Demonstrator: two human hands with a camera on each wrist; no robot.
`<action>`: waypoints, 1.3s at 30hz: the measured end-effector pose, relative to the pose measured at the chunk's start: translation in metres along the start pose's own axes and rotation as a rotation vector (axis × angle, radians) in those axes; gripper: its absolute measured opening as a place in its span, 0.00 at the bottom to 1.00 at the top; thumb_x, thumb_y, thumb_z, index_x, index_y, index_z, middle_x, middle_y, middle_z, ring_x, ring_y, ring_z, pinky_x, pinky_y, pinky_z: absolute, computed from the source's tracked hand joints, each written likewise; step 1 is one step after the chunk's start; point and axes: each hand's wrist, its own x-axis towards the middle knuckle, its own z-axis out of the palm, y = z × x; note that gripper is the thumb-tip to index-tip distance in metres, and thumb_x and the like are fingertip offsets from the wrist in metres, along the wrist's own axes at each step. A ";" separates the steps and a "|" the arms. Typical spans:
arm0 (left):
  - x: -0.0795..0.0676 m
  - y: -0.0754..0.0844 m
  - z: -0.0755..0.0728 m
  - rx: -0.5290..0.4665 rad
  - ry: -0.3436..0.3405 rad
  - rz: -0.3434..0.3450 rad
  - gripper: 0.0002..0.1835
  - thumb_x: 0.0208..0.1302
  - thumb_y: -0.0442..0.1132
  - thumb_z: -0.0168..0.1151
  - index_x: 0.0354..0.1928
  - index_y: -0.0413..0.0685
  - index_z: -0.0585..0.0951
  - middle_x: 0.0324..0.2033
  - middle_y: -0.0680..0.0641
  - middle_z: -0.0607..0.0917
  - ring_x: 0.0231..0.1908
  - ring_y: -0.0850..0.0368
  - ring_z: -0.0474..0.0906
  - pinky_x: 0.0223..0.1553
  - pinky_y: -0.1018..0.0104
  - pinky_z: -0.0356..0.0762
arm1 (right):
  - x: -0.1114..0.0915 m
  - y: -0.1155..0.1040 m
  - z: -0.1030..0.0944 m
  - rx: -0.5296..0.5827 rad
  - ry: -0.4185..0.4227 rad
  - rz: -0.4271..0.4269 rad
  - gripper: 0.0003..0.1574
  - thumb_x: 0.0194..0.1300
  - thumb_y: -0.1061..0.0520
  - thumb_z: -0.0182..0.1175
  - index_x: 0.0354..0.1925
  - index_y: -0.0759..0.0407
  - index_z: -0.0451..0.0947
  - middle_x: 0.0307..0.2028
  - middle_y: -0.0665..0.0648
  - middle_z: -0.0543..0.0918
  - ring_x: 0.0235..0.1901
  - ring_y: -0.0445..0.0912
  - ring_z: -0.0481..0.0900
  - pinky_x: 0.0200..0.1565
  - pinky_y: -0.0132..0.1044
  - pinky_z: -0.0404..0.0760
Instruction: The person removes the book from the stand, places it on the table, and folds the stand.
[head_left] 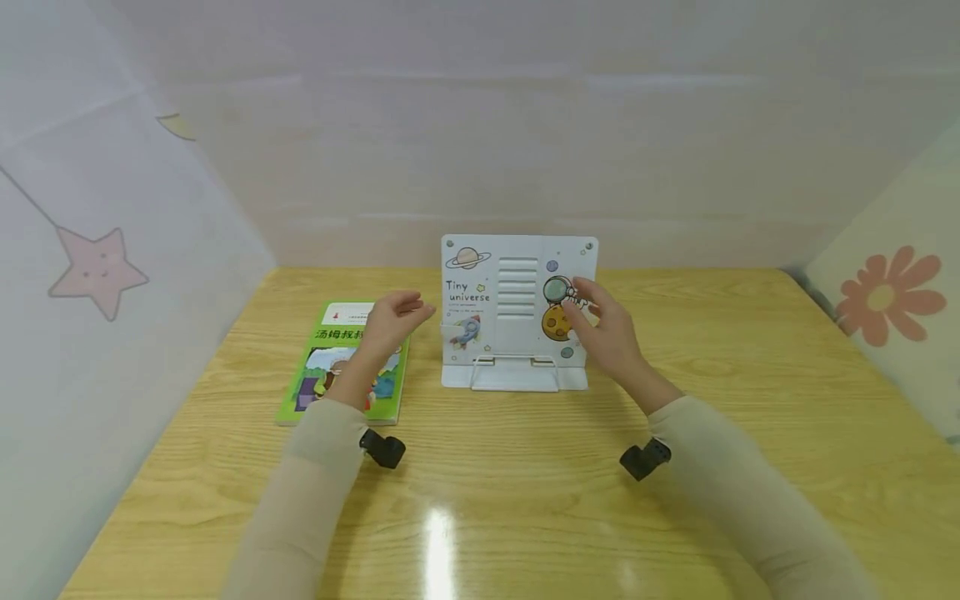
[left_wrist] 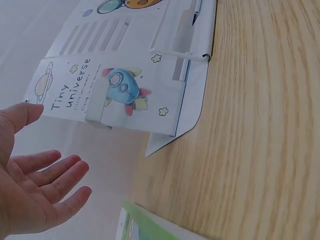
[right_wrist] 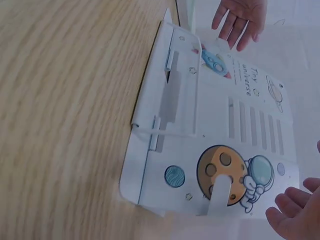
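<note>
A white metal book stand [head_left: 517, 333] printed with "Tiny universe", a rocket and an astronaut stands upright on the table, its wire page holder [head_left: 515, 388] at the front. My left hand [head_left: 393, 327] hovers to the left of the stand, above part of a green book; the left wrist view shows its fingers [left_wrist: 62, 185] apart and holding nothing. Beside the stand's right edge is my right hand [head_left: 613, 333], its fingers [right_wrist: 287, 205] loosely bent with nothing between them. Neither hand visibly grips the stand. The green picture-covered book [head_left: 386, 410] lies flat, partly hidden by my left hand and forearm.
The wooden table [head_left: 510, 492] runs back to a pale cloth backdrop [head_left: 525, 150]. More cloth hangs at the left with a pink star [head_left: 101, 271] and at the right with a red flower [head_left: 888, 296]. Black wrist cameras sit on both sleeves.
</note>
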 end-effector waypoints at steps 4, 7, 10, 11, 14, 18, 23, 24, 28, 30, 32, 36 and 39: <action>0.004 0.000 0.011 -0.006 -0.007 -0.011 0.29 0.55 0.45 0.58 0.56 0.38 0.66 0.50 0.40 0.71 0.50 0.49 0.68 0.49 0.62 0.67 | -0.005 0.011 -0.007 -0.034 0.051 0.054 0.29 0.61 0.57 0.51 0.56 0.70 0.60 0.54 0.67 0.66 0.53 0.57 0.63 0.51 0.50 0.64; 0.008 -0.002 0.018 0.011 -0.008 -0.010 0.30 0.54 0.47 0.59 0.56 0.38 0.66 0.50 0.40 0.71 0.50 0.50 0.68 0.48 0.62 0.67 | -0.008 0.017 -0.010 -0.037 0.062 0.113 0.31 0.61 0.56 0.52 0.58 0.71 0.57 0.55 0.69 0.64 0.53 0.59 0.62 0.51 0.50 0.63; 0.009 -0.004 0.024 0.032 -0.011 -0.002 0.31 0.53 0.48 0.59 0.56 0.38 0.66 0.50 0.41 0.72 0.49 0.50 0.69 0.48 0.63 0.68 | -0.010 0.022 -0.009 -0.018 0.052 0.177 0.33 0.61 0.56 0.52 0.59 0.71 0.54 0.56 0.69 0.61 0.54 0.60 0.61 0.52 0.50 0.63; 0.009 -0.004 0.026 0.030 -0.012 -0.003 0.31 0.53 0.48 0.59 0.55 0.38 0.67 0.49 0.41 0.72 0.48 0.50 0.69 0.47 0.63 0.68 | -0.010 0.024 -0.008 -0.012 0.046 0.194 0.33 0.61 0.57 0.52 0.59 0.71 0.54 0.56 0.69 0.61 0.54 0.60 0.61 0.52 0.50 0.63; 0.010 -0.006 0.032 0.017 -0.022 0.007 0.27 0.53 0.46 0.60 0.53 0.40 0.69 0.47 0.43 0.74 0.46 0.52 0.70 0.47 0.63 0.68 | -0.009 0.029 -0.005 0.000 0.017 0.249 0.34 0.60 0.57 0.52 0.59 0.73 0.53 0.56 0.70 0.60 0.54 0.61 0.60 0.52 0.50 0.63; 0.009 -0.008 0.039 0.018 -0.032 0.010 0.22 0.53 0.44 0.60 0.49 0.42 0.73 0.43 0.45 0.77 0.43 0.54 0.72 0.44 0.64 0.70 | -0.009 0.036 0.000 -0.023 -0.046 0.309 0.37 0.60 0.55 0.52 0.59 0.74 0.50 0.56 0.71 0.60 0.54 0.61 0.60 0.53 0.48 0.63; 0.007 -0.009 0.044 0.045 -0.045 0.026 0.19 0.52 0.43 0.61 0.46 0.42 0.75 0.39 0.46 0.78 0.39 0.54 0.73 0.38 0.64 0.72 | -0.008 0.039 0.005 -0.040 -0.079 0.347 0.35 0.60 0.55 0.53 0.58 0.73 0.55 0.54 0.71 0.64 0.52 0.59 0.64 0.51 0.47 0.65; 0.007 -0.009 0.045 0.043 -0.045 0.034 0.18 0.52 0.42 0.61 0.45 0.43 0.76 0.38 0.46 0.79 0.38 0.54 0.73 0.37 0.64 0.72 | -0.008 0.039 0.005 -0.051 -0.081 0.354 0.34 0.59 0.54 0.53 0.58 0.72 0.57 0.53 0.70 0.65 0.51 0.58 0.65 0.50 0.47 0.66; 0.004 -0.010 0.045 0.059 -0.043 0.042 0.17 0.51 0.41 0.61 0.44 0.42 0.76 0.36 0.46 0.79 0.35 0.54 0.73 0.34 0.64 0.72 | -0.007 0.040 0.009 -0.104 -0.092 0.386 0.31 0.58 0.52 0.55 0.55 0.68 0.63 0.52 0.67 0.68 0.46 0.56 0.68 0.44 0.47 0.70; 0.003 -0.010 0.046 0.074 -0.037 0.041 0.17 0.51 0.41 0.61 0.43 0.41 0.76 0.35 0.46 0.79 0.35 0.54 0.73 0.33 0.65 0.72 | -0.006 0.040 0.011 -0.121 -0.097 0.408 0.30 0.57 0.52 0.55 0.54 0.68 0.64 0.52 0.67 0.68 0.47 0.56 0.67 0.45 0.48 0.70; 0.003 -0.011 0.046 0.084 -0.036 0.044 0.17 0.51 0.40 0.60 0.43 0.41 0.75 0.35 0.46 0.79 0.35 0.54 0.74 0.33 0.65 0.73 | -0.006 0.040 0.013 -0.125 -0.096 0.424 0.30 0.57 0.52 0.56 0.54 0.68 0.64 0.53 0.67 0.68 0.51 0.56 0.64 0.49 0.48 0.67; 0.003 -0.011 0.049 0.111 -0.027 0.052 0.17 0.52 0.39 0.59 0.44 0.41 0.75 0.36 0.45 0.79 0.35 0.54 0.74 0.33 0.65 0.74 | -0.005 0.039 0.015 -0.124 -0.091 0.438 0.30 0.57 0.53 0.56 0.53 0.69 0.64 0.52 0.67 0.68 0.54 0.56 0.62 0.51 0.48 0.65; 0.003 -0.010 0.050 0.133 -0.021 0.049 0.17 0.52 0.39 0.58 0.44 0.41 0.75 0.36 0.45 0.79 0.35 0.54 0.74 0.33 0.65 0.74 | -0.005 0.039 0.015 -0.128 -0.085 0.434 0.28 0.57 0.54 0.55 0.52 0.69 0.65 0.51 0.67 0.70 0.52 0.55 0.65 0.50 0.47 0.67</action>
